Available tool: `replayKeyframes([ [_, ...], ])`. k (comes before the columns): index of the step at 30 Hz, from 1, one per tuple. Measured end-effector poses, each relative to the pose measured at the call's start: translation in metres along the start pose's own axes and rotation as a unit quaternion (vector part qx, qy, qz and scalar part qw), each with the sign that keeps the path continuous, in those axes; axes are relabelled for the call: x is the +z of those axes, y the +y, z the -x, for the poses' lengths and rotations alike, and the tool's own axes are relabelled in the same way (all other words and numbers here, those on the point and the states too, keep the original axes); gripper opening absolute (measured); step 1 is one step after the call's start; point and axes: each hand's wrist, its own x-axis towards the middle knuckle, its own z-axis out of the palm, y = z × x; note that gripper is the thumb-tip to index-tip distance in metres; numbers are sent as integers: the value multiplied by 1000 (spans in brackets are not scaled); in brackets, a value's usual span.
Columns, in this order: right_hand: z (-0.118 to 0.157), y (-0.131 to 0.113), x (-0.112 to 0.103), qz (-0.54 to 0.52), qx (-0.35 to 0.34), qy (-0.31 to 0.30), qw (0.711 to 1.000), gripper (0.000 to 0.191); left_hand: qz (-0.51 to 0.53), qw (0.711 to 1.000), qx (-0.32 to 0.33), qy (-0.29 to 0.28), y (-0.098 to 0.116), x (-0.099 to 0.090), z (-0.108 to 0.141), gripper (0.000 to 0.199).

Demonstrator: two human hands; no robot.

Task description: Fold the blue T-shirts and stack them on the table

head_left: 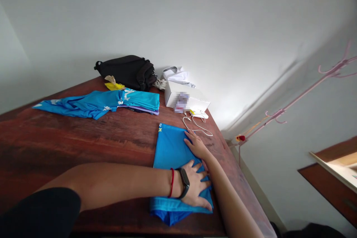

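A blue cloth [173, 147], folded into a rough rectangle, lies on the dark red-brown wooden table [119, 139]. My left hand [196, 185], with a black band and a red string at the wrist, presses flat on its nearer right part, fingers spread. Beyond it, my right hand [196, 145] rests on the cloth's far right edge with its fingers stretched out. Brighter blue fabric shows at the near end, below my left hand. Farther left, a crumpled blue garment [89, 105] trails off a stack of folded clothes [145, 101].
At the back stand a black bag [125, 71], a yellow item [114, 86], a white box [171, 95] and white fabric [178, 75]. A white cable [199, 130] lies behind my right hand. A pink hook stand [301, 98] leans at the right.
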Motion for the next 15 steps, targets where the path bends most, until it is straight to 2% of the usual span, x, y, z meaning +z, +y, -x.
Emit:
replayKeyframes([
  [4,2,-2,-2,-1,4,-9,1000,62,7,999,18,40,18,14,0,87],
  [9,3,-4,-4,-8,10,-11,1000,62,28,998,16,58,27,18,14,85],
  [11,3,-4,-4,-10,14,-11,1000,61,27,996,25,77,32,28,18,89],
  [13,3,-4,-4,-12,15,-13,1000,61,26,994,32,101,40,44,20,80],
  [15,4,-5,-5,-11,19,-17,1000,61,25,994,42,98,48,61,20,62],
])
